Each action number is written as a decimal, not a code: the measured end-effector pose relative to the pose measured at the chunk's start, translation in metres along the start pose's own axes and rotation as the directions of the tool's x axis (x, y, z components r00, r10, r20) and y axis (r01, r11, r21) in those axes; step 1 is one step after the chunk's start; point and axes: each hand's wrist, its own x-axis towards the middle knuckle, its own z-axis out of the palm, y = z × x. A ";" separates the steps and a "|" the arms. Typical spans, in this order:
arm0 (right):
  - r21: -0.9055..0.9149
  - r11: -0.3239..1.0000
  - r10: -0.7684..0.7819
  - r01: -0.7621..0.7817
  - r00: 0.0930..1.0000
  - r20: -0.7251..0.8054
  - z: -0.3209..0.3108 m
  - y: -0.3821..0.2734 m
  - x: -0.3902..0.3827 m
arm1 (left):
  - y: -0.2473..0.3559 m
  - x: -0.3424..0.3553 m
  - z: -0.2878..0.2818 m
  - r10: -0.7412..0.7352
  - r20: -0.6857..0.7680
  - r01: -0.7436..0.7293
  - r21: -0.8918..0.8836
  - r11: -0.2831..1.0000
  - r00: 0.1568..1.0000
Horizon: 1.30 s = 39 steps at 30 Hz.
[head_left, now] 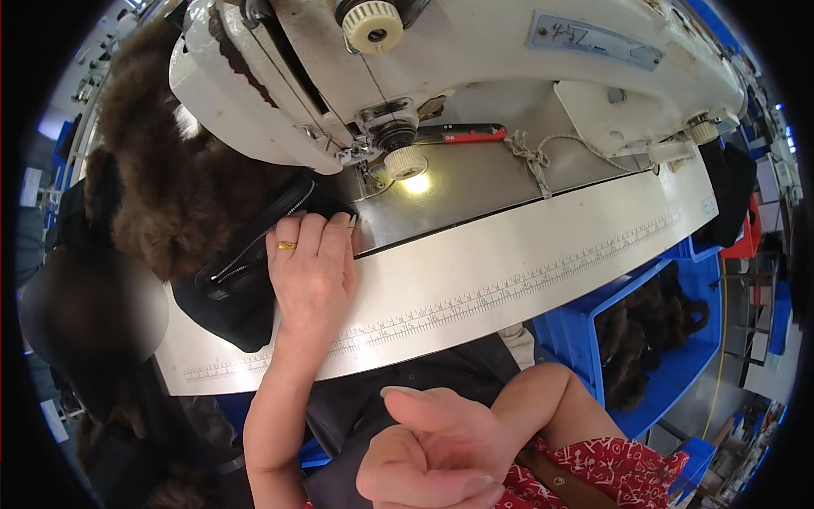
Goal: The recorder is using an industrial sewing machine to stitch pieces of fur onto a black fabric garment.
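My left hand (307,271), with a gold ring, pinches the edge of a black fabric piece (242,314) with a silver zipper (244,270), just left of the needle area. Brown fur (161,204) attached or lying beside it spreads behind. My right hand (432,450) is raised palm upward below the table edge, fingers curled in and nothing visible in them. The white sewing machine (246,119) stands over the steel bed (458,195). A black and red hand tool (479,134) and a knotted white cord (534,157) lie on the bed.
A ruler-printed white table edge (475,271) runs across the middle. A blue bin (695,356) with dark fur pieces sits below right, and a red container (738,237) beyond. At left, a blurred round shape (93,310), unclear what, is above more dark fur and fabric (127,441).
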 end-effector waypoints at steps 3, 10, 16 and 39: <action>0.051 0.999 0.008 -0.009 1.000 0.019 -0.001 0.002 0.001 | 0.001 0.000 0.000 0.001 0.000 -0.001 0.008 1.000 1.000; 0.101 0.994 0.023 -0.033 0.995 0.098 0.004 0.002 0.008 | 0.001 -0.002 0.000 -0.002 0.009 0.002 0.028 1.000 1.000; 0.133 0.991 -0.007 -0.004 0.996 0.087 0.006 0.003 0.007 | 0.002 -0.001 0.001 -0.019 0.020 0.018 0.031 0.999 1.000; -0.300 0.906 -0.416 0.297 0.752 -0.511 -0.029 -0.044 -0.010 | 0.003 -0.003 0.003 -0.009 0.001 0.009 -0.005 1.000 1.000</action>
